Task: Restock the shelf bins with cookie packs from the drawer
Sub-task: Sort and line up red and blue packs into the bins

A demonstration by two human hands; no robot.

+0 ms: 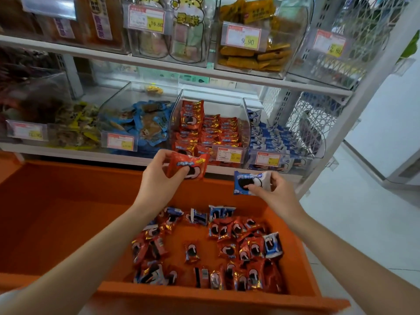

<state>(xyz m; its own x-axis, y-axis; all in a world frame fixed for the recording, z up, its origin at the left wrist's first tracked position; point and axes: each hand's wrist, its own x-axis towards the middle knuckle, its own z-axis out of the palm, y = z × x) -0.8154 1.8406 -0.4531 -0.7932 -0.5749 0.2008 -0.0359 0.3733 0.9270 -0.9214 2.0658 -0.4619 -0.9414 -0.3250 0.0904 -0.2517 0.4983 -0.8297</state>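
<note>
Left hand (158, 178) pinches a red foil cookie pack (188, 165) at twelve o'clock, just below the clear plastic shelf bin (245, 128) of red packs. Right hand (276, 193) grips a blue-and-white cookie pack (248, 181) at two o'clock, above the orange drawer (68, 212).

The drawer (56, 223) stands open at the bottom. Loose cookie packs (227, 246) lie in the drawer's right half. Behind the drawer and higher up runs a shelf (68, 153) with a row of bins (211, 123) on it. Over the drawer's back edge the left hand (156, 178) holds one pack (188, 165). The right hand (272, 192) holds another pack (247, 181) further right.
</note>
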